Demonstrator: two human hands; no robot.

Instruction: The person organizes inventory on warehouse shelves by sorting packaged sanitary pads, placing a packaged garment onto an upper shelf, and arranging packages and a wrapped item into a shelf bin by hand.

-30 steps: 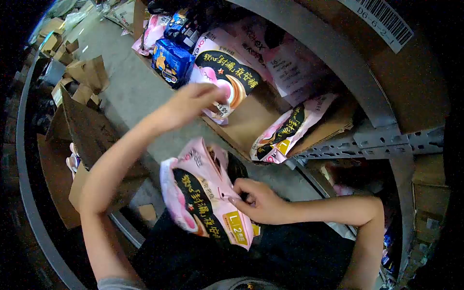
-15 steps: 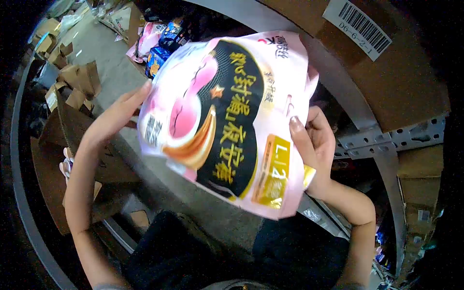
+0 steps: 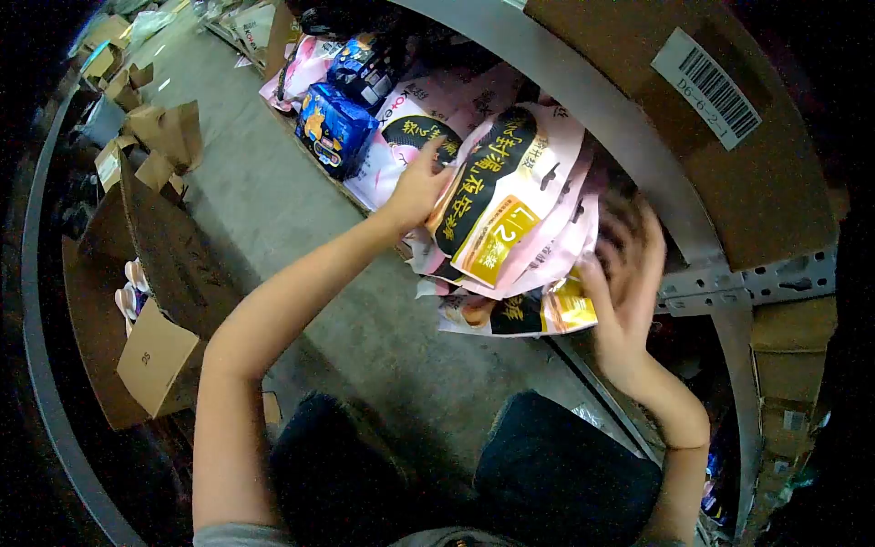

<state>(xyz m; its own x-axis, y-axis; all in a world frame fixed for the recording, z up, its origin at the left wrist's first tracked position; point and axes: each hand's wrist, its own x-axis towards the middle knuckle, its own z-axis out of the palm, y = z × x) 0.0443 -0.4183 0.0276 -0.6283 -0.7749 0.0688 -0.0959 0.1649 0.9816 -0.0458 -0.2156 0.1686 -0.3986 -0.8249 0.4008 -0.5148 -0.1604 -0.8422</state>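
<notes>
Head view: soft pink pack lies between two bare hands

You have the uppermost pink pack (image 3: 512, 193) between one and two o'clock from the view's middle, lapped over other pink packs (image 3: 567, 242), with a lower pink pack (image 3: 510, 314) jutting out at its six o'clock. Its plump, creased film suggests a light, soft load that will flex and slump rather than stay flat; the glossy skin may slide on its neighbours. Nothing about it looks brittle, though a hard pinch could tear the wrapper. Its flat margin near the dark slot (image 3: 549, 177), at two o'clock, would likely offer you the best hold, with a palm under the padded body. The grip of your left hand (image 3: 415, 195) meets the pack's nine o'clock edge; how tightly it closes, you cannot tell. At four o'clock, the grip of your right hand (image 3: 636, 305) stands wide, its blurred fingers spread beside the packs and clamped on nothing visible; whether the thumb touches is unclear. Blue packs (image 3: 333, 128) sit at ten o'clock.
</notes>
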